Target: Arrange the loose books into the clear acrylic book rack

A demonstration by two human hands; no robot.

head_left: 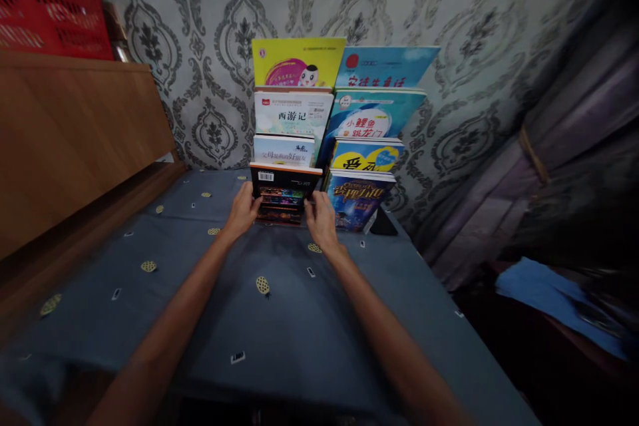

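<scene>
A dark book (282,196) with a barcode on its cover stands upright at the front of the left column of books. My left hand (243,208) grips its left edge, thumb on the front cover. On the opposite edge my right hand (321,216) closes in the same way. Behind it rise a pale blue book (284,150), a white book (293,113) and a yellow book (299,60), each higher than the one before. Just right of my right hand is a blue book (360,200) at the front of the second column.
Behind the blue book are a yellow and blue book (367,154), a teal book (377,110) and a blue-covered book (389,65). A grey patterned cloth (200,293) covers the table. Left stands a wooden cabinet (74,140) with a red basket (54,6); right hangs a curtain (499,166).
</scene>
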